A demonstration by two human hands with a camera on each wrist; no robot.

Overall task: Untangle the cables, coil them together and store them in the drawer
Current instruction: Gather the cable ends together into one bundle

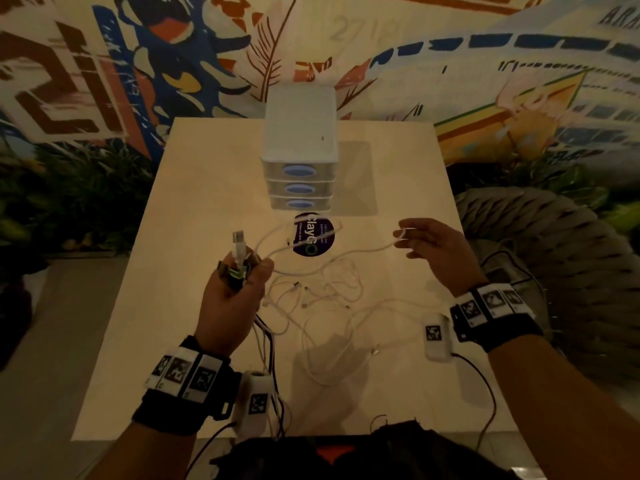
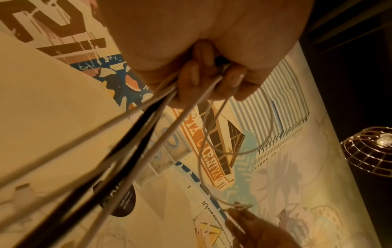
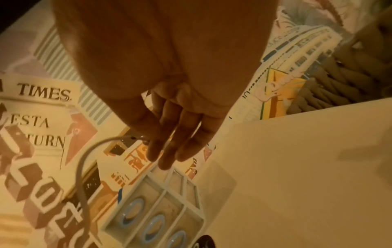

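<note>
My left hand (image 1: 239,282) is raised over the table and grips a bundle of cable ends, with a white USB plug (image 1: 239,242) sticking up from the fist. In the left wrist view, white and black cables (image 2: 148,117) run down from the curled fingers (image 2: 191,78). My right hand (image 1: 420,242) pinches the far end of one white cable (image 1: 346,252) that stretches between the two hands. In the right wrist view, that cable (image 3: 84,167) loops down from the thumb side. A loose tangle of white cables (image 1: 322,296) lies on the table. The white three-drawer unit (image 1: 300,157) stands behind, with its drawers closed.
A round dark sticker (image 1: 313,237) lies on the pale table (image 1: 398,188) just before the drawer unit. A woven chair (image 1: 554,244) stands right of the table. A painted mural wall rises behind. Black sensor leads hang from both wristbands near the table's front edge.
</note>
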